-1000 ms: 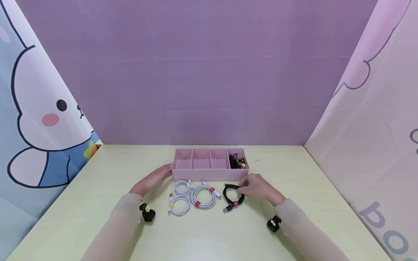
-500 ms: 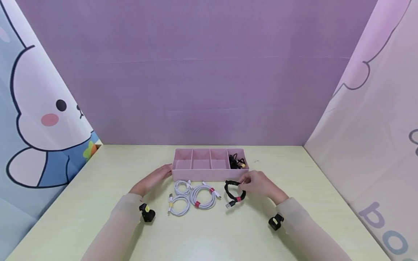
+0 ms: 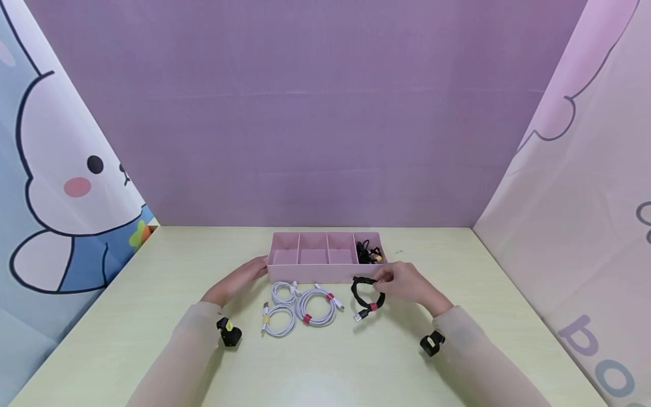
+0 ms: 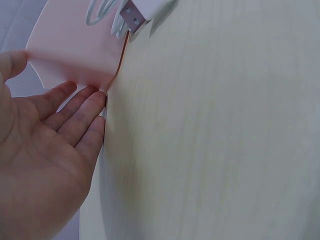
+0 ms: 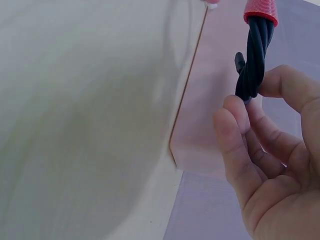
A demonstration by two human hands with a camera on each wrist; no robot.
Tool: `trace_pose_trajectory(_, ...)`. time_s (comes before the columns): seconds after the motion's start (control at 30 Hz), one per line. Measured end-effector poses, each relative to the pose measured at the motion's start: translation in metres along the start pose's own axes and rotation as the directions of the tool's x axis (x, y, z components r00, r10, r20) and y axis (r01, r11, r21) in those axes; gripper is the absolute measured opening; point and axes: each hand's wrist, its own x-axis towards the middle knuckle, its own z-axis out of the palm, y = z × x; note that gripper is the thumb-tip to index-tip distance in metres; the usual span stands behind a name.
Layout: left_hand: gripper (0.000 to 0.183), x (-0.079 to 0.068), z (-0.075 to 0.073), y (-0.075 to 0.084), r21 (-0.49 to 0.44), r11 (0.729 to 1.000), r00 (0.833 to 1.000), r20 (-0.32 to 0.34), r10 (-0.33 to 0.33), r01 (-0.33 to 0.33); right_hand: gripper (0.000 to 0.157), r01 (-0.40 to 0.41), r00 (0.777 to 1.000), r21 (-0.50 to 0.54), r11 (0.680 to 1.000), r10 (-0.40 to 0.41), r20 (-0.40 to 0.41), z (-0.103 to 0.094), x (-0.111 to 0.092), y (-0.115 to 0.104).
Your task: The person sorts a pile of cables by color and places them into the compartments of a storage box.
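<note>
My right hand [image 3: 407, 282] pinches a coiled black USB cable [image 3: 363, 280] with a red tie, raised slightly over the table before the organizer's right end. In the right wrist view, the thumb and fingertips grip the twisted black strands [image 5: 256, 60] below the red tie [image 5: 261, 12]. At the left end of the pink four-compartment organizer box [image 3: 325, 275] is my left hand [image 3: 238, 281]; its extended fingers [image 4: 82, 120] rest against the end wall, with the thumb at the edge. Dark cables [image 3: 364, 252] lie in the rightmost compartment; the other compartments hold nothing.
In front of the box lie three coiled white cables: a large one with red ties [image 3: 316, 322], a small one [image 3: 277, 298] and one with a yellow tie [image 3: 281, 334]. A purple panel [image 3: 315, 141] stands behind the table [image 3: 325, 373], with printed cloth at both sides.
The right hand has lifted the black USB cable off the table and moved it slightly up and to the right. The left hand and the box have stayed put.
</note>
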Motion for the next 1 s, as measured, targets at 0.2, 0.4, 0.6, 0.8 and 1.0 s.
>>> trace_pose_trajectory(0.2, 0.068, -0.001, 0.0, 0.001, 0.01, 1.0, 1.0, -0.006, 0.001, -0.001, 0.012, -0.014, 0.999, 0.003, 1.0, 0.014, -0.04, -0.008, 0.003, -0.002)
trace_pose_trajectory(0.4, 0.067, -0.001, 0.001, 0.001, 0.01, 1.0, 1.0, -0.004, 0.008, -0.008, 0.012, -0.007, 0.998, 0.015, 1.0, 0.008, -0.066, -0.013, 0.005, -0.002)
trace_pose_trajectory(0.6, 0.068, -0.001, 0.001, 0.001, 0.013, 1.0, 1.0, -0.004, 0.005, -0.005, 0.013, -0.02, 0.996, 0.026, 0.999, 0.022, -0.081, -0.016, 0.005, 0.0)
trace_pose_trajectory(0.8, 0.068, -0.001, 0.001, 0.001, 0.012, 1.0, 1.0, 0.0, 0.001, -0.001, 0.014, -0.006, 0.997, 0.039, 0.999, 0.01, -0.081, -0.019, 0.003, -0.002)
trace_pose_trajectory(1.0, 0.074, 0.0, 0.0, 0.001, 0.018, 1.0, 1.0, -0.002, 0.0, 0.0, 0.013, -0.024, 0.994, 0.036, 0.999, 0.027, -0.102, -0.025, 0.004, -0.004)
